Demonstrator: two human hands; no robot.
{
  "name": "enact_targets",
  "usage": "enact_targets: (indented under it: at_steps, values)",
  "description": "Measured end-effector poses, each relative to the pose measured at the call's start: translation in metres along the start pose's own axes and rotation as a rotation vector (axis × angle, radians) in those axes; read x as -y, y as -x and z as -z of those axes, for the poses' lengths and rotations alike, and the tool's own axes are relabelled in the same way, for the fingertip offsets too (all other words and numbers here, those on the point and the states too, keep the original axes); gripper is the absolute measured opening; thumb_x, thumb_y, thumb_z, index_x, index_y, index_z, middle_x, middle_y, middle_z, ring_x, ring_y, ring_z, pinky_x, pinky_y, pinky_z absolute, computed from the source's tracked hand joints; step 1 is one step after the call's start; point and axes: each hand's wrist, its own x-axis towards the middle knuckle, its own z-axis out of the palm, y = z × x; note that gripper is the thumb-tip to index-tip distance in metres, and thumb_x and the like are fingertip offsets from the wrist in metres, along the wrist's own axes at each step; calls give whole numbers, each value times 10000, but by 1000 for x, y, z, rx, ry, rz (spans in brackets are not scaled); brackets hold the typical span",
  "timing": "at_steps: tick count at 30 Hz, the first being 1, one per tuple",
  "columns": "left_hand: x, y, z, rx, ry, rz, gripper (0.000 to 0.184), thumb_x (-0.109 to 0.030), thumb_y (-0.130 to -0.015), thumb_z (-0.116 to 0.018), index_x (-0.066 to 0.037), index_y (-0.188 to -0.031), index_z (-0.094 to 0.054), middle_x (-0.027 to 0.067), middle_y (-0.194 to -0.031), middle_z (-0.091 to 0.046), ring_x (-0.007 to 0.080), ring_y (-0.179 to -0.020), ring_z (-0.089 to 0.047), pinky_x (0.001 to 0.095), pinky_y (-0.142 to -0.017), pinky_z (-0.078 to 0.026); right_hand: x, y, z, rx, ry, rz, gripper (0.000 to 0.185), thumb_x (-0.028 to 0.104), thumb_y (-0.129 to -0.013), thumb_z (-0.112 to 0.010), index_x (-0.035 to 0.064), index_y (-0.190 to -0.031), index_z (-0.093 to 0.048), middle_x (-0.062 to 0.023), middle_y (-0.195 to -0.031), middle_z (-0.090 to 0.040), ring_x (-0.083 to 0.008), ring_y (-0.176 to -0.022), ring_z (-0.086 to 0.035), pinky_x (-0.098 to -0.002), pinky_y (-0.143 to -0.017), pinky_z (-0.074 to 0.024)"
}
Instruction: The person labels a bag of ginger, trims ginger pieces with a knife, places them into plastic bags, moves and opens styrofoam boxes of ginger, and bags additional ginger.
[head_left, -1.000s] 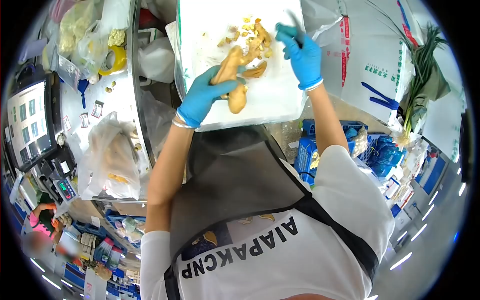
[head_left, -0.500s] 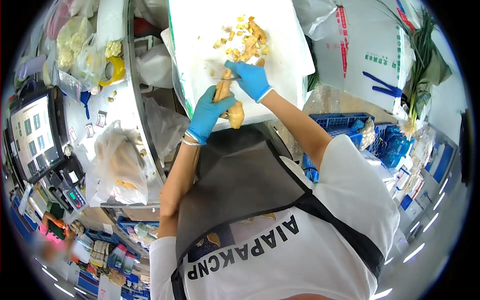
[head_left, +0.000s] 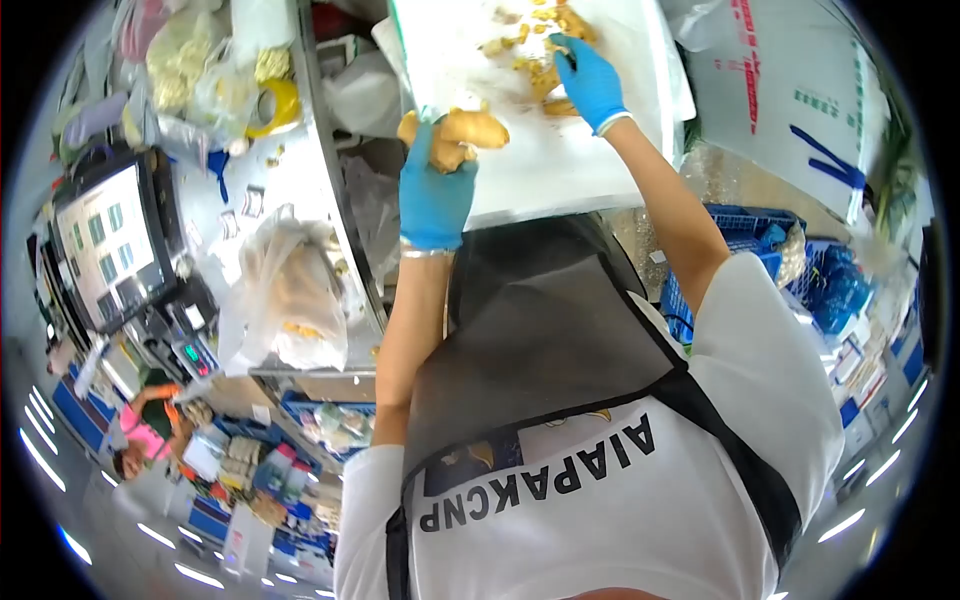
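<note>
My left hand (head_left: pixel 437 195), in a blue glove, is wrapped round a knobby piece of ginger (head_left: pixel 472 128) above the near left part of a white board (head_left: pixel 540 175). My right hand (head_left: pixel 594 84), also gloved in blue, is over the far part of the board with its fingers bent round a small knife, mostly hidden now. Under and beside those fingers lie another ginger root (head_left: pixel 545 80) and several small yellow cut bits (head_left: pixel 522 35). The two hands are apart.
Left of the board, a metal-edged counter holds a plastic bag of ginger (head_left: pixel 290 300), a yellow tape roll (head_left: pixel 275 107) and a screen (head_left: pixel 105 240). A foam box (head_left: pixel 780 90) and blue crates (head_left: pixel 745 225) stand on the right. Another person (head_left: pixel 150 420) is far off at lower left.
My left hand has moved away to the left with the ginger, which has turned sideways. My right hand has left that piece and moved up to the cut bits. The view has shifted.
</note>
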Motion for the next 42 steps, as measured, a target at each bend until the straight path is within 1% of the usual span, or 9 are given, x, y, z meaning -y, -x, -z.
enact_targets:
  at_steps: [1,4,18,22,28,34,37,40,42]
  values:
    - [0,-4,-3,-50,-23,-91,447,-162,-887,-679,-55,-1274,-482,84,-1103,-580,183,-986,-572,304,-815,-510,12,8,4,3,-122,-14,245,212,-922,-567,151,-1153,-621,-127,-910,-662,-312,-791,-655,-384,-675,-529]
    - [4,-19,-10,-81,1754,733,311,-171,-840,-727,-52,-1096,-597,85,-1009,-642,196,-923,-617,324,-825,-503,24,43,-4,-67,-39,282,231,149,-931,-566,141,-1152,-630,-112,-883,-653,-306,-684,-631,-361,-617,-509]
    - [-9,-2,-37,-78,1731,698,418,-216,-918,-632,7,-1244,-495,113,-1156,-591,223,-1048,-581,333,-896,-501,64,60,-15,431,-23,238,136,144,-863,-560,88,-983,-593,-150,-801,-645,-327,-707,-645,-392,-602,-515]
    - [-13,-2,-40,-48,1791,727,466,-226,-905,-649,22,-1259,-474,137,-1180,-573,241,-1081,-561,372,-928,-485,53,63,-23,212,-21,425,129,165,-896,-537,65,-945,-602,-166,-841,-651,-343,-761,-647,-376,-629,-518]
    - [-25,-5,-52,45,1826,718,477,-218,-906,-645,16,-1280,-462,143,-1217,-553,264,-1112,-538,400,-956,-449,38,69,-40,213,-974,-90,266,203,-948,-543,60,-1169,-585,-73,-932,-673,-133,-854,-633,-303,-755,-526]
    - [-23,-6,-46,0,1764,616,452,-217,-900,-645,-20,-1274,-485,104,-1219,-561,231,-1120,-530,396,-967,-435,31,56,-18,43,-151,493,458,167,-806,-678,115,-1247,-565,-135,-813,-634,-331,-657,-622,-355,-607,-522]
    - [-17,-17,-28,-65,1777,471,430,-202,-894,-647,-19,-1255,-501,93,-1210,-568,225,-1097,-538,395,-989,-426,45,54,17,26,-128,482,489,138,-832,-680,105,-1303,-554,-135,-728,-622,-256,-573,-607,-327,-561,-497]
    - [-26,-23,-5,-10,1626,360,348,-118,-896,-623,5,-1209,-534,105,-1185,-580,221,-1133,-527,391,-1005,-418,6,23,16,67,-146,-99,527,270,-881,-668,89,-1352,-517,-106,-717,-629,-151,-629,-605,-293,-604,-498]
    - [-39,-23,1,84,1454,357,321,-63,-881,-603,-1,-1192,-548,104,-1166,-586,223,-1137,-525,385,-1018,-406,-43,-19,0,183,109,-406,680,604,-842,-585,6,-1165,-614,-180,-883,-683,-285,-807,-662,-383,-757,-518]
